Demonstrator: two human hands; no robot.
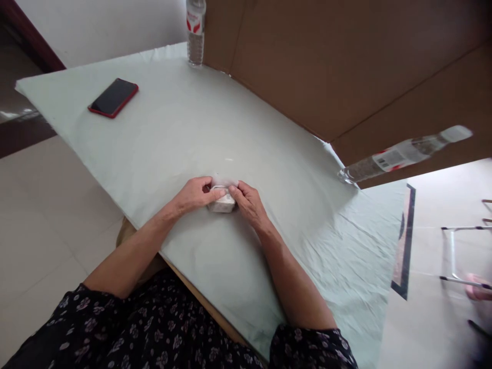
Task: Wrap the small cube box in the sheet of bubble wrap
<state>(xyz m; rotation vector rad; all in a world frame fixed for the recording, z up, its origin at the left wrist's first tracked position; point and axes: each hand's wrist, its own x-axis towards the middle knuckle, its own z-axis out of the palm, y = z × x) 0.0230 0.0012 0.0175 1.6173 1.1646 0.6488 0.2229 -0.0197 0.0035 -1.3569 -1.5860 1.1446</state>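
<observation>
Fingers (203, 181) pinching from both sides: our left hand (191, 196) has its thumb laid over the top of a small white box (223, 205), index curled at the far edge; our right hand (249, 206) grips the opposite side, thumb on the top edge, index bent behind. Thumb tips close together, not spread. Box sits low between our hands, over the pale green cloth (230, 128), near our side of the table. Thin whitish piece (224, 180) pokes up at the box's far side between our index fingers; flap or wrapper, too pale and small for us to tell.

Rest, quickly: phone (114, 97) with red edge flat on the cloth, far left, well apart from our hands. Brown cardboard panel (326, 66) stands across the far side. One clear bottle (196, 38) upright by its left end, another bottle (400, 156) slanting in our view before its right end, both with red-and-white labels. We wear dark flowered sleeves (313, 346).
</observation>
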